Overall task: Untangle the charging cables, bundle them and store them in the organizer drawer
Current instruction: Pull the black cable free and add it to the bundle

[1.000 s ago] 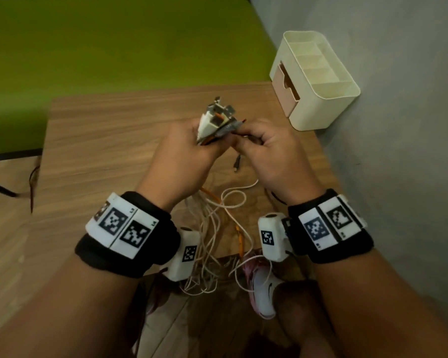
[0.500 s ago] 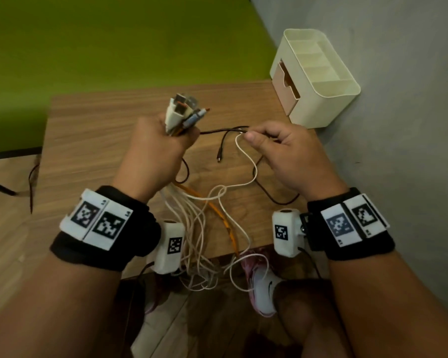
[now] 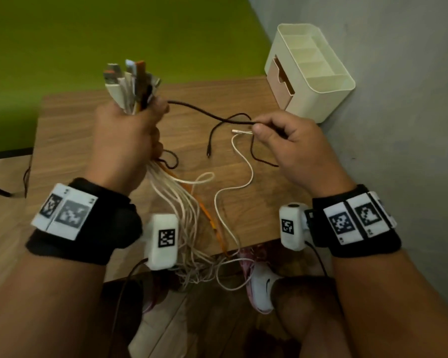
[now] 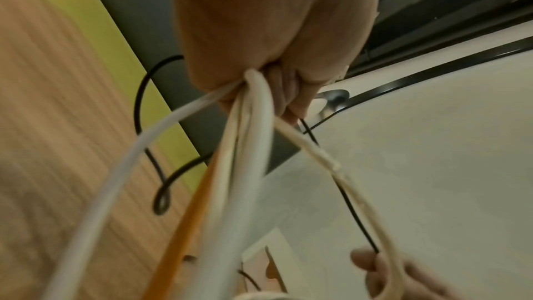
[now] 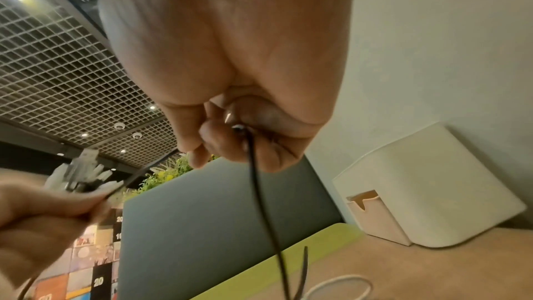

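My left hand (image 3: 126, 140) is raised over the wooden table (image 3: 68, 130) and grips a bundle of cable plugs (image 3: 131, 83), white, orange and black, that stick up out of the fist. Their white and orange cords (image 3: 189, 210) hang from under the fist (image 4: 253, 81) to a tangle at the table's near edge. My right hand (image 3: 290, 140) pinches a black cable (image 3: 210, 115) stretched between both hands, together with a white cable's end (image 3: 239, 131). The black cable (image 5: 253, 168) drops from the right fingers. The cream organizer (image 3: 328, 81), its beige drawer (image 3: 279, 78) shut, stands at the back right.
A grey wall (image 3: 398, 125) runs close along the table's right side, behind the organizer. A green surface (image 3: 114, 34) lies beyond the table's far edge. My knees and a white and pink shoe (image 3: 260, 288) show under the near edge.
My hands have drawn apart: the left has risen up and left with the plug bundle, the right has moved right, pulling the black cable out taut between them. A white cable end now sticks out by the right fingertips.
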The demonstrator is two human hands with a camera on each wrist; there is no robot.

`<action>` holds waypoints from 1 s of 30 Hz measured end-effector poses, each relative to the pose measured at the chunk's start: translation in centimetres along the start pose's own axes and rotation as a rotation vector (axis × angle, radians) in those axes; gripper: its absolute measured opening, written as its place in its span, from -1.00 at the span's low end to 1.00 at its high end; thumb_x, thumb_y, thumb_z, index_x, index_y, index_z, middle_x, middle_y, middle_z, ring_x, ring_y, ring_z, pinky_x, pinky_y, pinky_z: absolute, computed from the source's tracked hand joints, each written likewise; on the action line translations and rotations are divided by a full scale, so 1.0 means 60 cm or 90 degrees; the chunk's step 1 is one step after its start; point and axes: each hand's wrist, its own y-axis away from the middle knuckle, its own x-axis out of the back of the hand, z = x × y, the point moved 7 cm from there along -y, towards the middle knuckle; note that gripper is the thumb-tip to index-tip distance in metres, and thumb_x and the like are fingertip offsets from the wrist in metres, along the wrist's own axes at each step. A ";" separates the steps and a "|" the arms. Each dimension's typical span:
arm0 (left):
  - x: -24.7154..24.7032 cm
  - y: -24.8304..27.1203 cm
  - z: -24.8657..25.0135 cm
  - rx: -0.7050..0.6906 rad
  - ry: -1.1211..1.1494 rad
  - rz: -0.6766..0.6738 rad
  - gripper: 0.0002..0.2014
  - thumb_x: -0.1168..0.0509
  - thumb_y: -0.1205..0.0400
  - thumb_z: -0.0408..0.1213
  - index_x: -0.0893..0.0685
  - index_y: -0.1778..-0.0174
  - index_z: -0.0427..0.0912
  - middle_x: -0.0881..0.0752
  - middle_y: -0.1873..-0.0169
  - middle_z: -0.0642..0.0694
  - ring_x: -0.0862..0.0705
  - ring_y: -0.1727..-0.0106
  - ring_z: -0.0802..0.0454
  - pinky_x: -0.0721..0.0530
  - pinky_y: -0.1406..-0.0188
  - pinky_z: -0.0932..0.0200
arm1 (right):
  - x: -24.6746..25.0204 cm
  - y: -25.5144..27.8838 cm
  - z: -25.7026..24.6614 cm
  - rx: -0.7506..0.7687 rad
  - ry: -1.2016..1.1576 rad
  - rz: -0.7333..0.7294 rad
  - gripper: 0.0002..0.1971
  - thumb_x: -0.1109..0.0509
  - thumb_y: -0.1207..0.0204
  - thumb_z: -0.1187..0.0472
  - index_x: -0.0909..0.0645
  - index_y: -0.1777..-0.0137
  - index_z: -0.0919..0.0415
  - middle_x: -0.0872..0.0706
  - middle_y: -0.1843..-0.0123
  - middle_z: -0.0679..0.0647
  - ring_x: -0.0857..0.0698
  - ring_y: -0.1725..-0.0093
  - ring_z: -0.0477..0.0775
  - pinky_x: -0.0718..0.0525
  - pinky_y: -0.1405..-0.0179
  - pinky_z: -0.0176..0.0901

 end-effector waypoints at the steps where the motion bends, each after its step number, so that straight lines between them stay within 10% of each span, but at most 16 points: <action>1: 0.001 0.000 -0.003 0.002 -0.025 -0.002 -0.87 -0.34 -0.63 -0.34 -0.64 0.22 -0.09 -0.37 0.54 0.02 -0.24 0.62 0.13 -0.24 0.58 0.24 | 0.004 -0.002 0.003 0.000 -0.012 0.015 -0.88 -0.40 -0.64 0.18 -0.74 -0.07 0.01 -0.76 0.16 -0.18 -0.71 0.16 -0.23 -0.63 0.16 -0.39; 8: -0.097 0.043 0.009 -0.181 -0.358 -0.209 -0.97 -0.39 -0.62 -0.29 -0.74 0.10 -0.11 -0.67 0.45 0.17 -0.55 0.42 0.34 -0.40 0.43 0.41 | -0.029 0.003 -0.043 0.093 0.017 0.007 -0.87 -0.42 -0.61 0.26 -0.81 -0.04 0.20 -0.77 0.22 0.02 -0.68 0.23 -0.08 -0.56 0.28 -0.32; 13: -0.059 0.026 0.015 -0.143 -0.235 -0.130 -0.86 -0.37 -0.61 -0.23 -0.67 0.26 0.07 -0.59 0.55 0.21 -0.47 0.53 0.29 -0.41 0.43 0.14 | -0.013 0.003 -0.031 0.054 -0.042 0.028 -0.97 -0.42 -0.62 0.13 -0.69 0.04 -0.02 -0.70 0.30 -0.04 -0.68 0.30 0.01 -0.69 0.29 0.05; 16: -0.030 0.013 0.018 -0.106 -0.090 -0.059 -0.79 -0.35 -0.62 -0.26 -0.62 0.18 -0.38 -0.38 0.47 -0.22 -0.29 0.57 0.00 -0.24 0.55 0.00 | -0.005 -0.001 -0.015 0.034 -0.028 0.032 -0.90 -0.39 -0.64 0.11 -0.64 0.11 0.03 -0.65 0.31 -0.07 -0.64 0.27 0.01 -0.66 0.22 0.05; 19: -0.031 0.016 0.017 -0.112 -0.085 -0.038 -0.64 -0.35 -0.64 -0.28 -0.50 0.12 -0.61 -0.31 0.50 -0.18 -0.25 0.58 -0.02 -0.20 0.60 -0.01 | -0.003 -0.006 -0.016 0.069 -0.014 0.075 -0.94 -0.36 -0.65 0.19 -0.64 0.05 0.10 -0.62 0.17 -0.08 -0.61 0.16 -0.08 -0.63 0.14 -0.15; 25: -0.029 0.024 0.033 -0.138 0.006 -0.051 -0.80 -0.36 -0.64 -0.25 -0.58 0.24 -0.27 -0.33 0.50 -0.23 -0.26 0.63 0.03 -0.26 0.62 0.17 | -0.024 -0.011 0.008 0.021 0.024 0.029 -0.93 -0.34 -0.67 0.23 -0.62 -0.09 0.10 -0.61 0.08 -0.17 -0.56 0.13 -0.33 -0.48 0.12 -0.53; 30: -0.039 0.029 0.034 -0.127 -0.005 -0.105 -0.85 -0.34 -0.62 -0.30 -0.57 0.26 -0.15 -0.29 0.45 -0.47 -0.22 0.58 0.01 -0.24 0.58 0.17 | -0.041 -0.013 0.026 -0.040 0.004 0.014 -0.93 -0.30 -0.70 0.24 -0.57 -0.06 0.06 -0.64 0.03 -0.10 -0.68 0.09 -0.19 -0.65 0.13 -0.36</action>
